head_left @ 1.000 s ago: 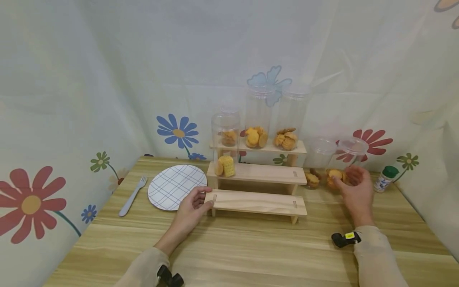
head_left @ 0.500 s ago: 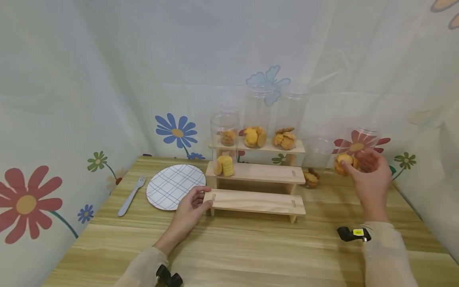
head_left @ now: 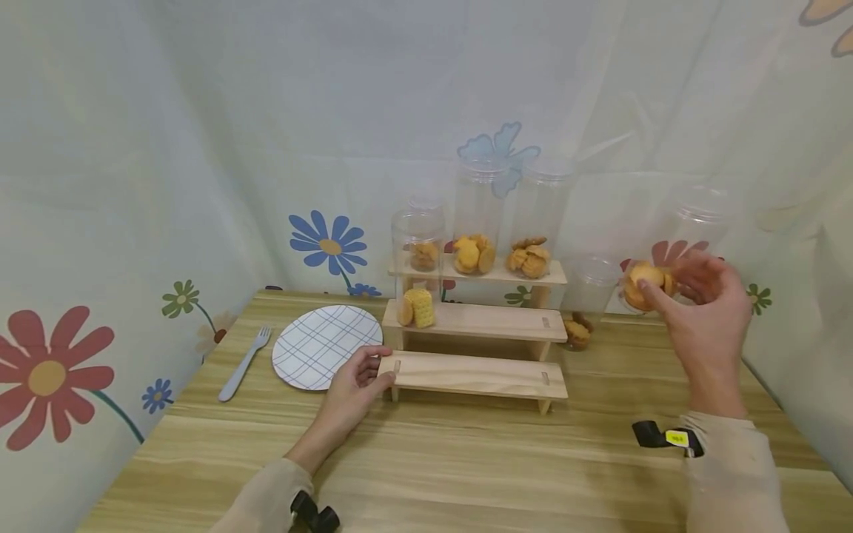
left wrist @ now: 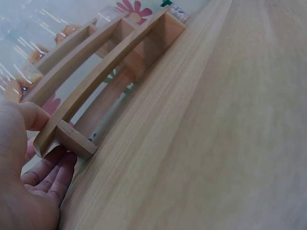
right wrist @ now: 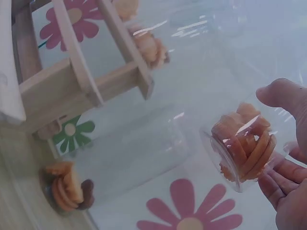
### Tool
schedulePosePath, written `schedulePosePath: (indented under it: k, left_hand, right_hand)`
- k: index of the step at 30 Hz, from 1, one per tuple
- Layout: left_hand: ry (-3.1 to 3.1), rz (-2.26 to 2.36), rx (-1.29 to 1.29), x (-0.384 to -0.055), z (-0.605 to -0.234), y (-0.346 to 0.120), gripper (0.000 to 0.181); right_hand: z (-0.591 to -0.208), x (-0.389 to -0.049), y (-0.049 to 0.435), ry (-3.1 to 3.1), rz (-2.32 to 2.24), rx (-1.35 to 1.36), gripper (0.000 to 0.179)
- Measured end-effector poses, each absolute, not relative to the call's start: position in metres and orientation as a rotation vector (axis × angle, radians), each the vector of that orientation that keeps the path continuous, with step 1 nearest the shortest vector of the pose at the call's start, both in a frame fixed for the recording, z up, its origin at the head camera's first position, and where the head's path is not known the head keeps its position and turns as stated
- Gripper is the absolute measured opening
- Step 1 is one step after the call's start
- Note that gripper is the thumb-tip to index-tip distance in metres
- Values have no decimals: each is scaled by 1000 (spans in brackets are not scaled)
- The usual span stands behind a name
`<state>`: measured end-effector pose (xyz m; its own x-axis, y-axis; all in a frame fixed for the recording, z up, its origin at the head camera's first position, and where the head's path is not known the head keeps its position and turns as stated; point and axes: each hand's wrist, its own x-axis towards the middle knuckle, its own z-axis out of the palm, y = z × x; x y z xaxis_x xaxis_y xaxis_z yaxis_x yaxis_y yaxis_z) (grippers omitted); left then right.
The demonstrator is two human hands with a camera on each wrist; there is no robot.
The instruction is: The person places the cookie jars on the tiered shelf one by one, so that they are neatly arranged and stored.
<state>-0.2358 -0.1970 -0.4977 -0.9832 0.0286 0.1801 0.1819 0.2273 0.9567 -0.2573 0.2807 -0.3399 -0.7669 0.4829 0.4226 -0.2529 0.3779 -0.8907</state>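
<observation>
My right hand (head_left: 709, 326) grips a clear jar (head_left: 696, 215) of round cookies (head_left: 645, 285) near its base, raised off the table at the right. In the right wrist view the thumb and fingers (right wrist: 283, 182) wrap the jar from one side. My left hand (head_left: 349, 392) pinches the left end of the lowest step of a three-tier wooden rack (head_left: 480, 374); in the left wrist view its thumb lies above the board and the fingers (left wrist: 60, 175) beneath. One jar (head_left: 418, 266) with a yellow cracker stands on the middle step. Several cookie jars (head_left: 480, 215) stand on the top step.
Another cookie jar (head_left: 586, 303) stands on the table (head_left: 466, 474) right of the rack. On the left lie a checked oval plate (head_left: 326, 348) and a grey fork (head_left: 245, 366). A green-capped shaker (left wrist: 175, 10) shows behind the rack in the left wrist view.
My right hand has lifted the cookie jar off the table, moving it up and to the right. The left hand stays on the rack's lowest step.
</observation>
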Motion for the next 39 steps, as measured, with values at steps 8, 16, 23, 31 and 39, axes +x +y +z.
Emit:
schedulePosePath:
  k: [8,16,23,31,39]
  left_hand:
    - [-2359,-1869,-206,-237,-499,-197,41]
    - [-2365,-1865,-213,-236,-498,-198,41]
    - [-2363,-1862,-215,-236,-499,-199,40]
    - [-2360,-1860,-216,-234,-498,-199,40]
    - [-2363,-1860,-201,-234,-497,-198,40]
  right_hand:
    - [-327,-246,271,-2020,1465,-121,66]
    - [-328,-246,254,-2079,1505,67,66]
    - [-332,-250,223,-2100,1526,229,64]
    - [-338,-257,179,-2063,1627,442,61]
    - [-350,-270,140,-2113,1688,499,64]
